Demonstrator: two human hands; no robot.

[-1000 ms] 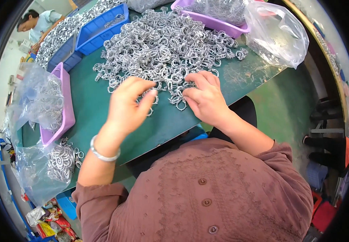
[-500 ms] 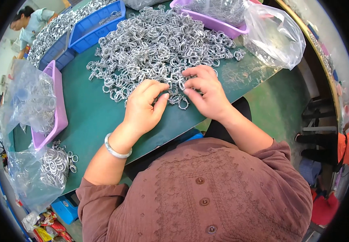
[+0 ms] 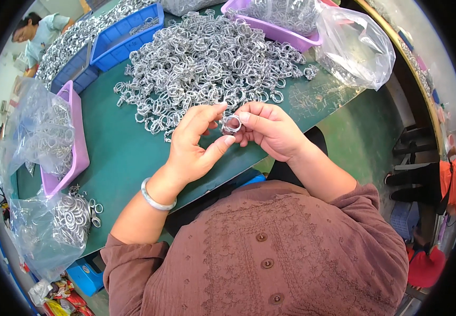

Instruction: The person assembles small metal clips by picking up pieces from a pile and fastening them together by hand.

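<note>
Now drawn back, the right fingers [image 3: 259, 122] pinch a silver ring [image 3: 233, 130], left fingers [image 3: 216, 150] parted beside it.

Head-worn fisheye faces down; table [image 3: 120, 158] near; rim somewhat unclear.

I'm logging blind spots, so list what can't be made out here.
Head view:
Silver-coloured ring in the right hand: part of its right side, behind the thumb.
Left hand: whether its thumb touches that ring; detail too small to judge.
Heap of silver-coloured rings: lower layers, covered by upper ones.
Translucent grey plastic bag: top, cut off by the upper edge.
</note>
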